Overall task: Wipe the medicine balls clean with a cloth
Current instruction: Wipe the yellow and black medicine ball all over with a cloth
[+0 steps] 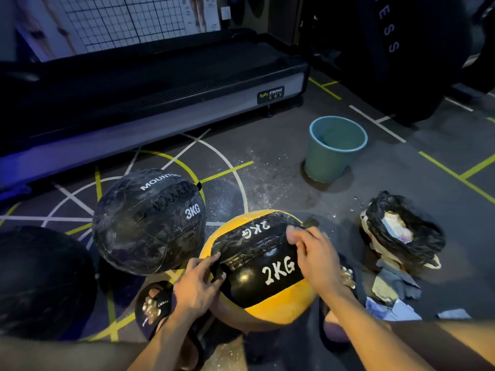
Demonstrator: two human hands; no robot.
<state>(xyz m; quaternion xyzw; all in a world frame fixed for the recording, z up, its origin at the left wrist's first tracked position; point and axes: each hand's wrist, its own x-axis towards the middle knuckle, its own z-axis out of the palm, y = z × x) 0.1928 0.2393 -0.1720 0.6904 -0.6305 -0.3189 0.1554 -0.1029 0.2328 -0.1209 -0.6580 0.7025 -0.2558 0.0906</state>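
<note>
A yellow and black medicine ball (270, 295) marked 2KG sits on the floor between my feet. My left hand (197, 286) pinches a black strap tab (217, 271) on the ball's left side. My right hand (313, 255) lies over the ball's upper right with its fingers curled, and a dark strap end (310, 223) sticks out past them; whether that is a strap or a cloth is unclear. A black 3KG medicine ball (148, 222) stands to the left, streaked with white marks. Another dark ball (40, 282) shows at the far left edge.
A teal bucket (334, 148) stands on the floor beyond the balls. At the right lie a black plastic bag (401, 231) with waste in it and crumpled rags and papers (393, 287). A treadmill base (160, 97) runs along the back. White specks cover the floor (257, 178).
</note>
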